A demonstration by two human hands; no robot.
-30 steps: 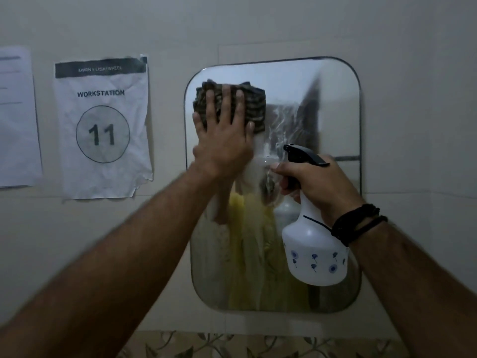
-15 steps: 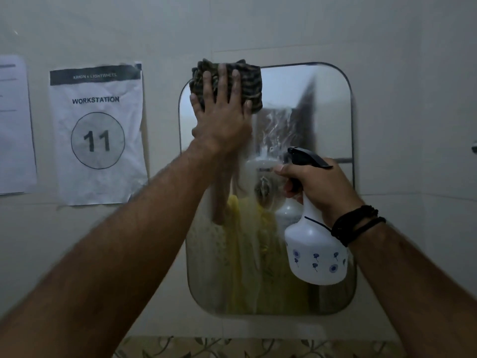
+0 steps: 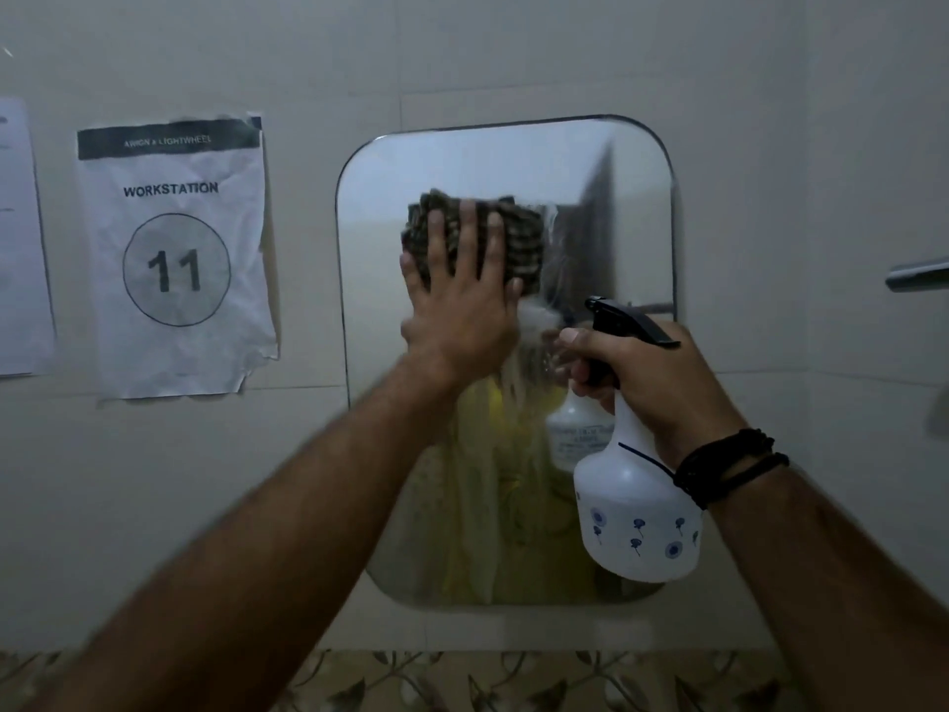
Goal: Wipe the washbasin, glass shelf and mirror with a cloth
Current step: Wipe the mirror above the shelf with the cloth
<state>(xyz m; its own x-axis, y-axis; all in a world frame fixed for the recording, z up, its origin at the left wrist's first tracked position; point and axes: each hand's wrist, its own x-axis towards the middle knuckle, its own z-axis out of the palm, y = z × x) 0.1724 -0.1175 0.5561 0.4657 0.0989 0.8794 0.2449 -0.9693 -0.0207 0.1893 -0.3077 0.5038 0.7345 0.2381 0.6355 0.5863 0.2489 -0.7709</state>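
Note:
A rounded rectangular mirror (image 3: 616, 197) hangs on the tiled wall, streaked with wet smears. My left hand (image 3: 462, 300) presses a dark striped cloth (image 3: 518, 238) flat against the mirror's upper middle, fingers straight and spread. My right hand (image 3: 647, 382) grips the neck of a white spray bottle (image 3: 637, 516) with a black trigger head, held just in front of the mirror's right side. The washbasin and glass shelf are out of view.
A paper sign reading WORKSTATION 11 (image 3: 174, 259) is taped to the wall left of the mirror, with another sheet (image 3: 20, 238) at the far left. A metal fixture (image 3: 919, 274) juts in at the right edge. A leaf-patterned tile band (image 3: 462, 680) runs below.
My left hand slid the cloth up to the mirror's top edge, then back down and to the right toward the mirror's middle. The spray bottle stayed about where it was.

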